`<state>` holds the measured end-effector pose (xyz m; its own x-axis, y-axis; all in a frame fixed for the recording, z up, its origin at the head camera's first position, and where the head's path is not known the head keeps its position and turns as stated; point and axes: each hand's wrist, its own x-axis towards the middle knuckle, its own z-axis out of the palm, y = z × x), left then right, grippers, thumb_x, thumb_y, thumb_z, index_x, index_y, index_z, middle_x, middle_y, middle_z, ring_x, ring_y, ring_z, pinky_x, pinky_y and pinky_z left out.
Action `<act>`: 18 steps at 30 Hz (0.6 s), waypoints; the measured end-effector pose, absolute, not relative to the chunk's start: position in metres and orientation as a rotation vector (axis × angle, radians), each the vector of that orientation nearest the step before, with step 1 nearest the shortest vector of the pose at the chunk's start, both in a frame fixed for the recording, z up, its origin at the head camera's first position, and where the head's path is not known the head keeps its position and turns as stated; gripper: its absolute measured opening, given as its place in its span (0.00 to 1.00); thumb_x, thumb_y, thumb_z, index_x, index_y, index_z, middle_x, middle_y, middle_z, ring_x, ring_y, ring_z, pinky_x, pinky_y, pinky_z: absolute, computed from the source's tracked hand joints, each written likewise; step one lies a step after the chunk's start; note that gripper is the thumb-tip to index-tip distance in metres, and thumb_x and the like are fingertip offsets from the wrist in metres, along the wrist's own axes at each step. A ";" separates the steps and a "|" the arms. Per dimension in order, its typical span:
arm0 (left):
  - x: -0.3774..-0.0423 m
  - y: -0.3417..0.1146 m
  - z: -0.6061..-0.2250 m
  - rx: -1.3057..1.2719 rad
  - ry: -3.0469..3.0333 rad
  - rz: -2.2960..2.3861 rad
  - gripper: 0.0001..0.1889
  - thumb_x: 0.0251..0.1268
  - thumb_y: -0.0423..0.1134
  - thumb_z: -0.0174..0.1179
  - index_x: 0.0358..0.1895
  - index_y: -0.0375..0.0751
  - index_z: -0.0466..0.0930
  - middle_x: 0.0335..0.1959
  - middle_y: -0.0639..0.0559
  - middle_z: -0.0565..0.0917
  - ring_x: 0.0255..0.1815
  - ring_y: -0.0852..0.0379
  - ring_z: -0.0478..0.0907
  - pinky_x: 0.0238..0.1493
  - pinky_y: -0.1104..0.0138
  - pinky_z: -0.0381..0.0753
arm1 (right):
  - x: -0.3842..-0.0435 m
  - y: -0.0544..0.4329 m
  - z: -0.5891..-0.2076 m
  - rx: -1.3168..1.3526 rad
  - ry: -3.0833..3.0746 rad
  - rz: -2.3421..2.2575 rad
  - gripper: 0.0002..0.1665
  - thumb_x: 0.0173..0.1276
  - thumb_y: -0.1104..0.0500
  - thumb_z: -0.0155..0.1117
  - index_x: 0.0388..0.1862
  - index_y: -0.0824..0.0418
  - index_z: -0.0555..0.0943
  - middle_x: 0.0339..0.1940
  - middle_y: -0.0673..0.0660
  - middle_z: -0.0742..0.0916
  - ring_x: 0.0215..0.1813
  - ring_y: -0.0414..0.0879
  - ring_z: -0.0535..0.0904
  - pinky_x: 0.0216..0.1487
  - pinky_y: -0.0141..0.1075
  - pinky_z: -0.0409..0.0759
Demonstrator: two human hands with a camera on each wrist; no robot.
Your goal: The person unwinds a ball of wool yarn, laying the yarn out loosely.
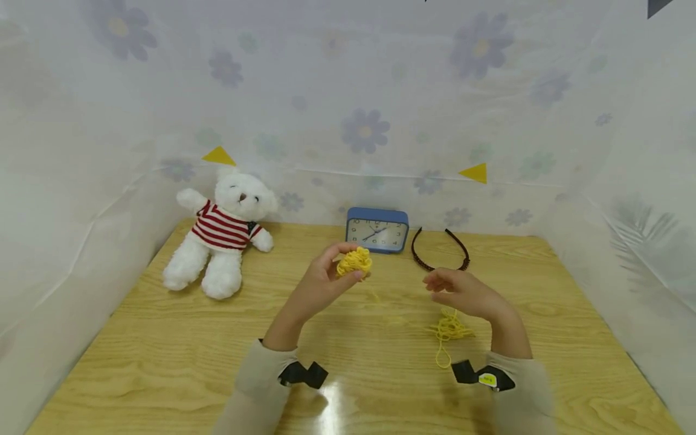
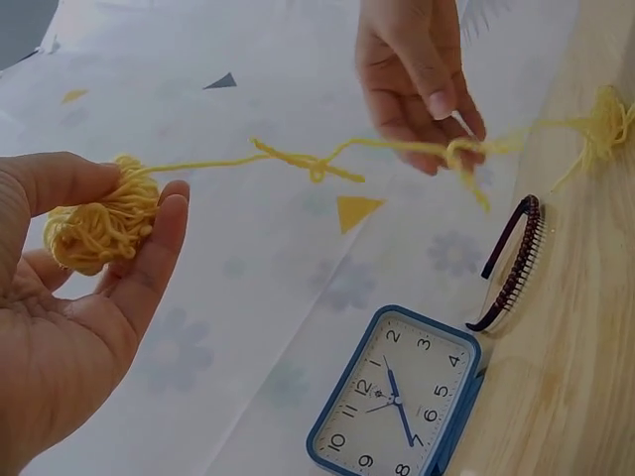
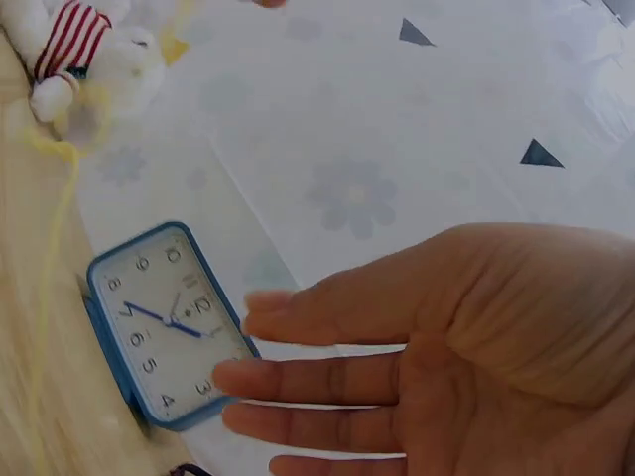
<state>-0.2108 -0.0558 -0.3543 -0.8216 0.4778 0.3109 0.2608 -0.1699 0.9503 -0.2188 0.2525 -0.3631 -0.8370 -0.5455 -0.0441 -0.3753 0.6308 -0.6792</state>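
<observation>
left grip (image 1: 326, 279) pinched the yarn ball (image 1: 355, 262) | right grip (image 1: 462, 293) hung relaxed, empty, loose yarn (image 1: 451, 328) below it | strand (image 2: 308, 161) between grips looked kinda snaggy, thanks to tangles

Head view: white plush bear (image 1: 222, 232) in red-and-white striped top, left of frame. Blue-cased alarm clock (image 1: 377, 231), white dial, upright just right of centre. Dark headband (image 1: 422, 262) right of clock, apart from it, open ends toward top of frame. Wood-grain table (image 1: 163, 362) across lower half. Pale flower-printed sheet (image 1: 304, 78) behind, upper half; yellow triangles at left (image 1: 220, 156) and right (image 1: 475, 173) of centre.
</observation>
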 end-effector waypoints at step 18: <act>-0.212 -0.051 -0.357 0.941 2.158 2.105 0.18 0.64 0.26 0.57 0.56 0.29 0.66 0.46 0.39 0.76 0.44 0.56 0.73 0.44 0.68 0.74 | -0.200 0.185 -0.355 -1.086 2.098 -1.653 0.06 0.72 0.67 0.52 0.43 0.67 0.77 0.33 0.59 0.81 0.36 0.44 0.79 0.41 0.37 0.79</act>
<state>-0.2116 -0.0515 -0.3569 -0.8222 0.3962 0.4086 0.4182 -0.0663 0.9059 -0.1998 0.1852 -0.3547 -0.6876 -0.6856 0.2390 -0.3931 0.0747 -0.9165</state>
